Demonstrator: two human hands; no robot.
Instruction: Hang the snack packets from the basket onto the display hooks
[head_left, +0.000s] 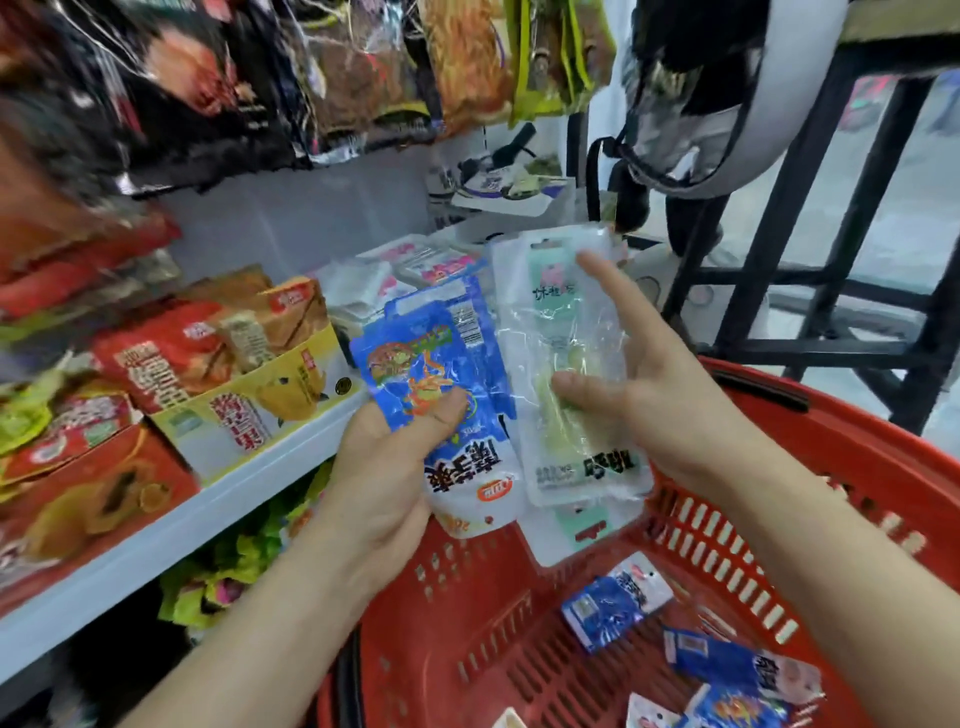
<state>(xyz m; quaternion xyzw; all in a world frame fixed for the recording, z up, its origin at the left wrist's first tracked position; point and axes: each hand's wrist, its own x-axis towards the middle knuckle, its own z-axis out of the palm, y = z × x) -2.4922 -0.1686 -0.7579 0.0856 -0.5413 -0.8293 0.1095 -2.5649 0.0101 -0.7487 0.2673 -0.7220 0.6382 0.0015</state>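
Gripping blue packet (431, 364), left hand (384, 467); right hand (660, 410) seemingly pinches clear packet (561, 312).

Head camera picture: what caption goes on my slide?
Above a red plastic basket, the left hand grips blue-and-white snack packets, the right hand holds a clear green-filled packet.

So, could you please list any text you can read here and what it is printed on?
"魔芋爽", upside down: blue packet in left hand.
Clear packet, right hand: black characters too blurred.
Yellow box on shelf: characters too blurred.
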